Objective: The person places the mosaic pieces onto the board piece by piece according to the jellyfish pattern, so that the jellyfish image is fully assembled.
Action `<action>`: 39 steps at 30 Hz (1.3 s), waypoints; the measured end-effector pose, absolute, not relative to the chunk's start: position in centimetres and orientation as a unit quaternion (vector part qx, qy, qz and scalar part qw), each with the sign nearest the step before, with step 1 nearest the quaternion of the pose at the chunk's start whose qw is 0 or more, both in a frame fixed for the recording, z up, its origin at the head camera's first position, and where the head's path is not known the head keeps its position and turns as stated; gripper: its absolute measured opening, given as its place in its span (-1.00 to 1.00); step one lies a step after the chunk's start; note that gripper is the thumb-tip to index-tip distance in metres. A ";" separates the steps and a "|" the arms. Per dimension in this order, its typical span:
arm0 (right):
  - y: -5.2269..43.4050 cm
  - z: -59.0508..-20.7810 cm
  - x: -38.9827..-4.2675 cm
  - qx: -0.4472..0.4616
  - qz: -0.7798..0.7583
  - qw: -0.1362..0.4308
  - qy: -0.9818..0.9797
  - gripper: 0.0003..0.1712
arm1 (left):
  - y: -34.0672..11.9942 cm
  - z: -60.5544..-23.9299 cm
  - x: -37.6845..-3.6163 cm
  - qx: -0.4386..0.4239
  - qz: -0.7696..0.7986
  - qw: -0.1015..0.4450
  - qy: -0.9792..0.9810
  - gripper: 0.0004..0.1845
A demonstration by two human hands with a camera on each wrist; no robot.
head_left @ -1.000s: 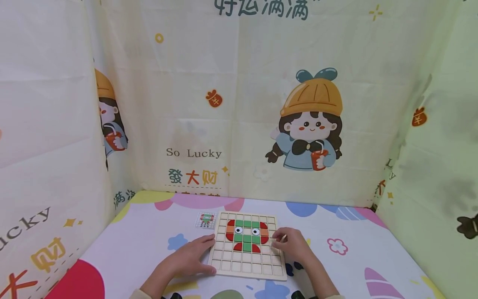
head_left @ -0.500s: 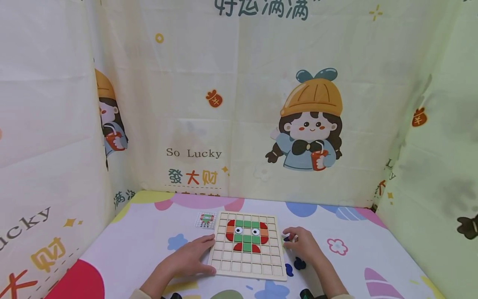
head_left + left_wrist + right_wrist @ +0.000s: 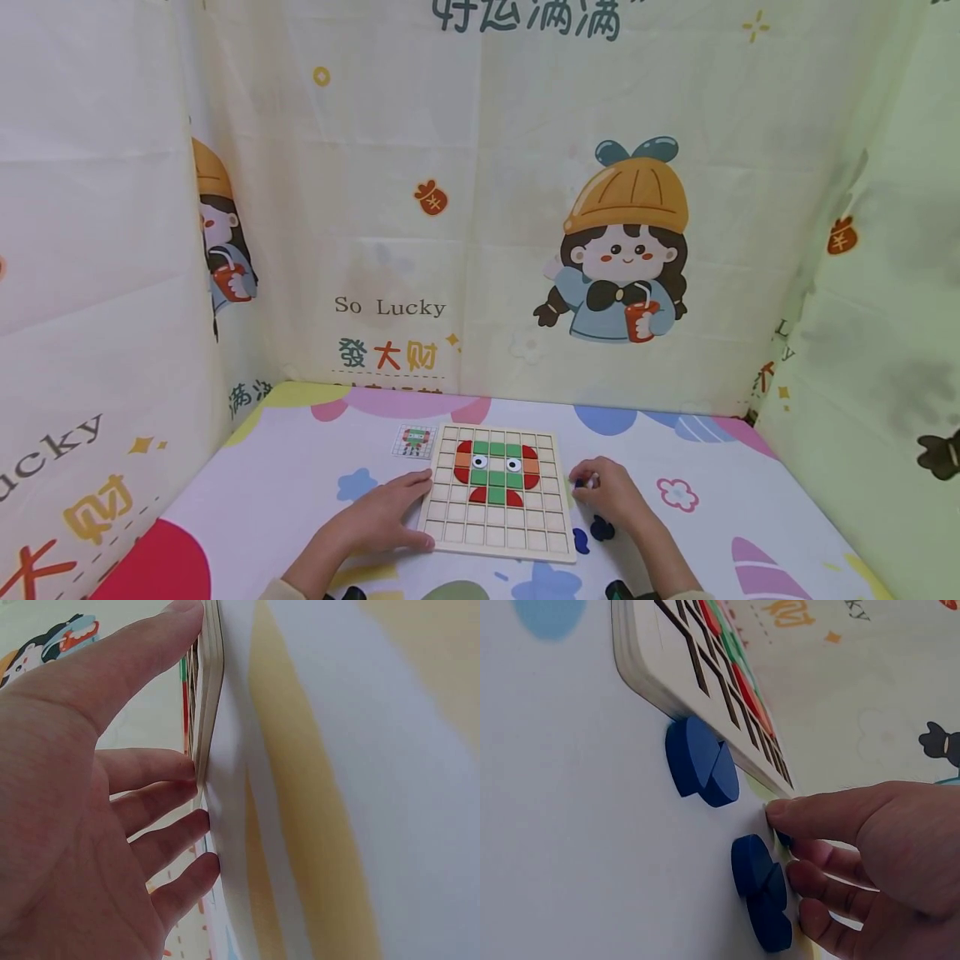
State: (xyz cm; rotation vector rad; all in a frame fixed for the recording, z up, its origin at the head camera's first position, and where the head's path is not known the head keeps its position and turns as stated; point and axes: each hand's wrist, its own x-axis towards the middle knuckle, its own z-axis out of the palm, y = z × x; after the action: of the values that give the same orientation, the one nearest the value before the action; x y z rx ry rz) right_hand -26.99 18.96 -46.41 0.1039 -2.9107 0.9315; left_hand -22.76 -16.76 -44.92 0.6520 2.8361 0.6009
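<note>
A square wooden grid board (image 3: 497, 533) lies on the table, with red, green and orange pieces and two eye pieces (image 3: 479, 462) set in its upper cells. My left hand (image 3: 378, 512) rests at the board's left side, thumb and fingertips touching its edge; the left wrist view shows these fingers loosely spread. Just off the right edge, my right hand (image 3: 611, 492) pinches a small dark blue piece (image 3: 783, 838) between thumb and forefinger, mostly hidden by the fingers. Several more blue curved pieces (image 3: 694, 754) lie by the board and below that hand (image 3: 769, 892).
A small printed pattern card (image 3: 415, 442) lies beside the board's upper left corner. The table cover (image 3: 675, 542) is white with coloured shapes. Printed cloth walls (image 3: 480, 250) enclose the table at the back and both sides.
My right hand has moved right, off the board's edge to the blue pieces beside it, and has hardly shifted in the last half second. The left hand and board have stayed put.
</note>
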 end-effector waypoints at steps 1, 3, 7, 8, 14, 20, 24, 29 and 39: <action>19.0 -46.4 -27.0 0.034 0.305 0.040 -0.951 -0.79 | -16.8 -44.9 -22.8 0.219 0.201 0.084 0.951 -0.05; 19.1 -46.4 -27.0 0.030 0.301 0.036 -0.952 -0.72 | -16.8 -45.0 -22.8 0.222 0.199 0.083 0.951 -0.05; 19.3 -46.6 -27.1 0.021 0.296 0.031 -0.955 -0.67 | -16.9 -44.9 -22.8 0.225 0.200 0.084 0.950 -0.05; 19.3 -46.6 -27.1 0.018 0.296 0.032 -0.955 -0.68 | -16.9 -44.9 -22.8 0.224 0.201 0.085 0.950 -0.05; 19.2 -46.4 -27.0 0.009 0.301 0.042 -0.953 -0.77 | -16.8 -44.9 -22.8 0.221 0.202 0.085 0.950 -0.05; 18.9 -46.4 -27.0 0.004 0.294 0.041 -0.955 -0.83 | -16.8 -45.0 -22.8 0.222 0.201 0.083 0.950 -0.04; 18.9 -46.5 -27.1 0.001 0.293 0.039 -0.955 -0.84 | -16.8 -45.0 -22.8 0.221 0.201 0.084 0.951 -0.04; 18.7 -46.5 -26.8 -0.003 0.291 0.041 -0.956 -0.84 | -16.8 -45.2 -22.9 0.221 0.197 0.085 0.951 -0.05; 16.6 -46.4 -25.8 0.135 0.363 -0.002 -0.922 -0.79 | -16.8 -45.0 -22.9 0.218 0.202 0.088 0.951 -0.04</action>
State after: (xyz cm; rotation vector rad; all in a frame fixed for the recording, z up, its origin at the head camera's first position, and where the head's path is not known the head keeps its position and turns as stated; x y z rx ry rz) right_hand -25.79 16.60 -46.36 0.4259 -2.8998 1.1415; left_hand -22.93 -16.77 -45.05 0.6496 2.8305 0.6007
